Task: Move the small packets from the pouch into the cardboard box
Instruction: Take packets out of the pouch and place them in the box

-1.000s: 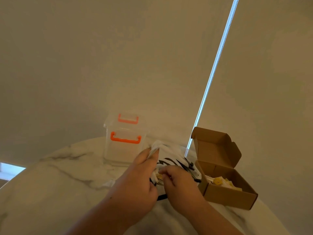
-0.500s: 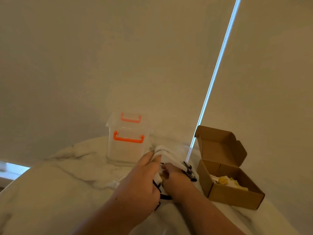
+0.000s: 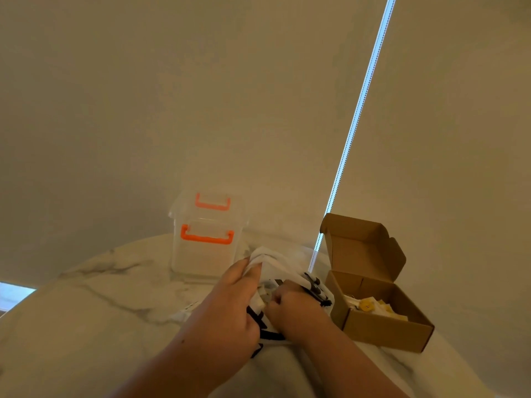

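Note:
A white pouch with black markings lies on the marble table, between my hands. My left hand grips its near-left edge and holds the mouth apart. My right hand is curled inside the opening, fingers hidden among pale small packets. To the right stands the open cardboard box, lid flap up, with white and yellow packets lying in it.
A clear plastic container with orange handles stands behind the pouch. The round marble table curves away on the left and ends close behind the box. Roller blinds hang behind, a bright gap between them.
My right hand has pushed a little deeper into the pouch mouth. My left hand keeps its grip on the edge. The camera has shifted slightly.

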A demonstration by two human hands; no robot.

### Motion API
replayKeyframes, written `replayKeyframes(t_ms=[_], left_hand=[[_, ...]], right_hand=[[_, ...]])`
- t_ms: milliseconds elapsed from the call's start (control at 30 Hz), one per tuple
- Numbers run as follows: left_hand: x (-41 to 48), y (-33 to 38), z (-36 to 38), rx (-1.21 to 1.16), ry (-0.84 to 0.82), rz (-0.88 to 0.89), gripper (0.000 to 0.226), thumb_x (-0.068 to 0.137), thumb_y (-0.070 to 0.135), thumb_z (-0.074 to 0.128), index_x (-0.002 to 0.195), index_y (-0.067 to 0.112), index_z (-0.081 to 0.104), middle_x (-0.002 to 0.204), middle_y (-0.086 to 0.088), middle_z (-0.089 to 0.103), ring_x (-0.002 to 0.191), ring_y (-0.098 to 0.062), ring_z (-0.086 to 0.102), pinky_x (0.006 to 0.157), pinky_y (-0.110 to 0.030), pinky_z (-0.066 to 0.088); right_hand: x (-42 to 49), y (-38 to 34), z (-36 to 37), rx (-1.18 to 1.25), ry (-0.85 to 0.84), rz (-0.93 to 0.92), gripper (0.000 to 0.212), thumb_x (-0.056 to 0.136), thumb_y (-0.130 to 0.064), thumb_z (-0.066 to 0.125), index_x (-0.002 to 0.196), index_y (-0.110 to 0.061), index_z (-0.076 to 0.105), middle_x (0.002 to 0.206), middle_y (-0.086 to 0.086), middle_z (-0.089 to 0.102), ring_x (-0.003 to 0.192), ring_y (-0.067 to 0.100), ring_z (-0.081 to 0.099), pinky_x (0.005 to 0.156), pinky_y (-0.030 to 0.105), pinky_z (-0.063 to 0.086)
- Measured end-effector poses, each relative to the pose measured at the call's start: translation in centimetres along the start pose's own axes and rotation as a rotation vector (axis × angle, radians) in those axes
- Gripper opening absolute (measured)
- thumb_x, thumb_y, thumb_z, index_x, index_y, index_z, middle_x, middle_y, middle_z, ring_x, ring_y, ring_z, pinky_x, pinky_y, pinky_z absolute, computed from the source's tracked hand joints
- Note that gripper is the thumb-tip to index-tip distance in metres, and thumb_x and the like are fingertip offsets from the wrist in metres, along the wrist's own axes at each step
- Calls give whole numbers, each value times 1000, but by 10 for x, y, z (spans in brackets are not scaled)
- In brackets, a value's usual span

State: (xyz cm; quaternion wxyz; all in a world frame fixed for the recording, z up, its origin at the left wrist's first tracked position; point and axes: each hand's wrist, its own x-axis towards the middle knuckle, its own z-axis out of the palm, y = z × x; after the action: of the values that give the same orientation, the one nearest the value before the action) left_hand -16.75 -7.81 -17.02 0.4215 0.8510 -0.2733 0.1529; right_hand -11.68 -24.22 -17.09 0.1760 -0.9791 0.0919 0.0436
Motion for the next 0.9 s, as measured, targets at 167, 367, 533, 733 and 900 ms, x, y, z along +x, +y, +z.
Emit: replayKeyframes(t_ms=[167,367,533,733,900], left_hand=[[1,5,-2,-24,-35,9,82,82,5,44,153,34,14,142,42,9,120,34,12,92,8,18],[7,-2,-5,12,-3,2,86,80,5,47,152,37,13,149,35,7,127,29,5,98,5,9],[11,-9,-12,18,12,-19,91,76,7,53,152,38,13,151,28,14,137,14,11,109,-9,14],[9,-12,-15,7,13,-29,91,74,12,53,152,39,17,151,29,17,137,8,19,109,-19,26],[7,-10,-13,34,22,-45,91,76,9,57,152,37,15,150,33,13,136,13,14,107,-14,19]], right_hand=[[2,-3,-8,-125,-118,22,40,93,-17,53,133,-18,50,129,11,56,113,28,56,99,39,49],[-10,-23,-25,-347,-202,-7,48,88,-14,65,133,-8,51,134,16,52,116,32,55,99,42,48],[-75,-24,-59,-88,112,-284,16,88,-12,59,102,-19,62,108,2,62,91,17,55,74,27,46],[-113,13,-136,512,282,-356,9,78,-23,77,84,-27,71,77,-5,70,68,6,62,63,24,52],[-61,100,-144,614,669,-74,7,81,-18,74,82,-23,69,75,1,68,66,24,61,60,37,52]])
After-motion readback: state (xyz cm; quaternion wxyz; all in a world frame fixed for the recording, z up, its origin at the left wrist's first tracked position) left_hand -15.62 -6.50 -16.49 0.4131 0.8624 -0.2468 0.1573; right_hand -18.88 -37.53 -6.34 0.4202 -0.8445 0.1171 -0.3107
